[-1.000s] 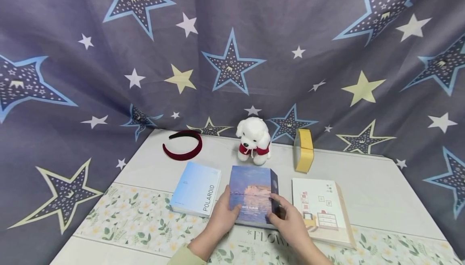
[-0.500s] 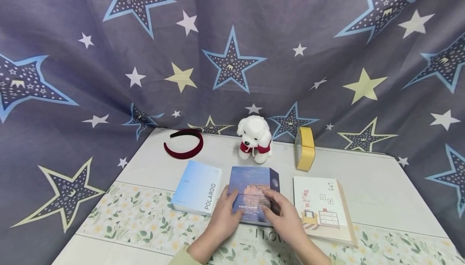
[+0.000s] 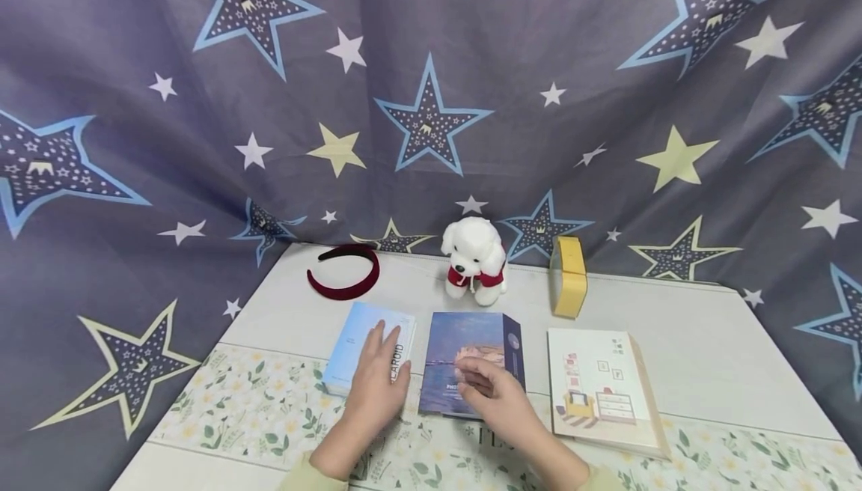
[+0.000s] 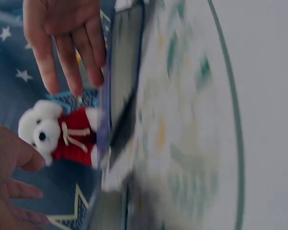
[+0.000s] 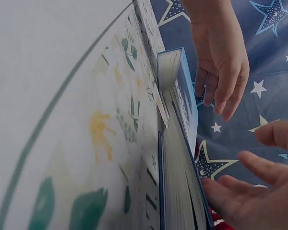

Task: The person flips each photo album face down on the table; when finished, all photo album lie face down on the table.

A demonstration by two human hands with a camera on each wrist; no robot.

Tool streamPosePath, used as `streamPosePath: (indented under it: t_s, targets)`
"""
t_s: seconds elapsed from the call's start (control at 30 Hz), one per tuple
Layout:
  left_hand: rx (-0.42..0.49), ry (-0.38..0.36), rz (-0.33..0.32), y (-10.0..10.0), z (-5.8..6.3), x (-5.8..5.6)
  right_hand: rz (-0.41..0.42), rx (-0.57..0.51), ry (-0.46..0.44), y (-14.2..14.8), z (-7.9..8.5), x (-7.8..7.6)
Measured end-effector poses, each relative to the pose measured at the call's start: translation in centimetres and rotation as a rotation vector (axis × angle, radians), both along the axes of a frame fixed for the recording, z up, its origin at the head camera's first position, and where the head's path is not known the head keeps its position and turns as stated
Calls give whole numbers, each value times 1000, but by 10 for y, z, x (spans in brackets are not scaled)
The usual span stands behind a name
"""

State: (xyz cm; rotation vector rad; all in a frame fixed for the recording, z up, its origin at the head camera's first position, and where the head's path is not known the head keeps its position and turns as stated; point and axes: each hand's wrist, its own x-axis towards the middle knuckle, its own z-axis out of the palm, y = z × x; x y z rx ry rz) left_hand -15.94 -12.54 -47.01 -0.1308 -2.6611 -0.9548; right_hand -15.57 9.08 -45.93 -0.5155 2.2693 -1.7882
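At the back left of the table (image 3: 714,349) we see a dark red headband (image 3: 343,281); nearer us, the blue Polaroid album (image 3: 352,337) lies flat. Over its lettered side reaches the left hand (image 3: 377,382), fingers straight and spread wide, gripping nothing; the right wrist view suggests a gap above the cover. Half a second ago this hand was at the photo album (image 3: 447,349), so we judge that the handling now spans two albums, with only the right hand (image 3: 501,405) left by the photo album. That one lies flat mid-table, in front of the white toy dog (image 3: 474,248). Above its lower right part, the right hand's fingers bend loosely, clasping nothing we can see; we cannot tell whether a fingertip touches the cover. Farther right, a yellow object (image 3: 572,281) stands behind the illustrated book (image 3: 599,379), which neither hand touches.
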Motion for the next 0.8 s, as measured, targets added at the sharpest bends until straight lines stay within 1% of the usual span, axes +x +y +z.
streamPosePath:
  t_s: [0.1,0.2,0.3,0.43,0.53,0.67,0.8]
  targets:
    - [-52,49,58,-15,-3,-5,85,-2,-31,-5,-1,-1]
    - [-100,53,111,-30,-4,-9,171,-6,-52,-11,-1,-3]
    - [-132,8,159,-43,-4,-11,221,-8,-66,-16,1,-4]
    - [-147,-81,216,-56,-6,-12,242,-6,-110,-24,2,-7]
    - [-130,-137,225,-60,-9,-12,256,-25,-166,-29,1,-8]
    - [-67,-202,195,-61,-13,-12,267,-62,-226,-38,0,-8]
    - [-35,-234,177,-60,-14,-12,271,-98,-270,-45,-1,-7]
